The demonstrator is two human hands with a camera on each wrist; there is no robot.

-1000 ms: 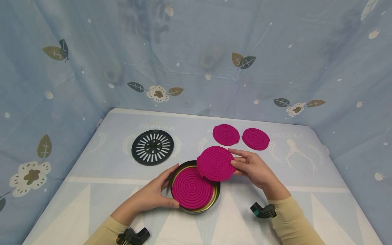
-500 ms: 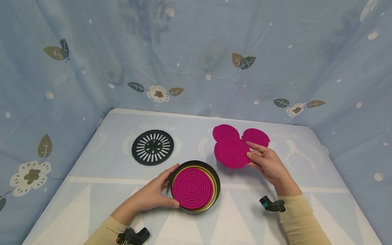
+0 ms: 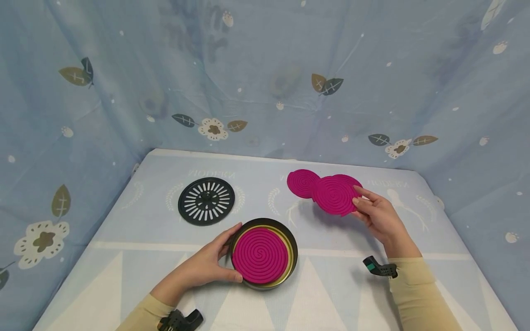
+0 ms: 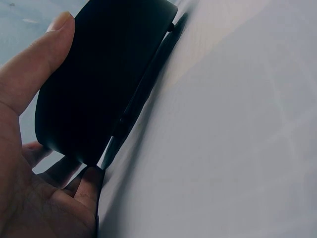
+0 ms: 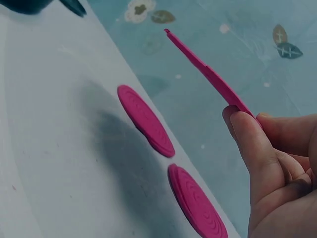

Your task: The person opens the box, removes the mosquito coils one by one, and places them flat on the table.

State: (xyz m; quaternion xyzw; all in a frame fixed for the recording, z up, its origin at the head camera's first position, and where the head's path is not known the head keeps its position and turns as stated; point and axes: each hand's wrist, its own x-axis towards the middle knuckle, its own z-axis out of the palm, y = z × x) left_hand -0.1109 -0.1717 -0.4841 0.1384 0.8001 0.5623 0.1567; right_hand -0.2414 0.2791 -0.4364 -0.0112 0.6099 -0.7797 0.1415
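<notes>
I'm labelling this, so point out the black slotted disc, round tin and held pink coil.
Black slotted disc (image 3: 206, 201), head view: near its centre.
Round tin (image 3: 285, 229), head view: far-right wall.
Held pink coil (image 3: 336, 196), head view: spiral's middle.

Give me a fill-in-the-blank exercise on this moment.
A pink disc pinched by the right hand is ____ (above/touching) the table.
Lying directly on the table are ____ other pink discs.
In the head view, the slotted black disc is ____ (left/right) of the tin the left hand grips.
Missing words: above; two; left.
</notes>
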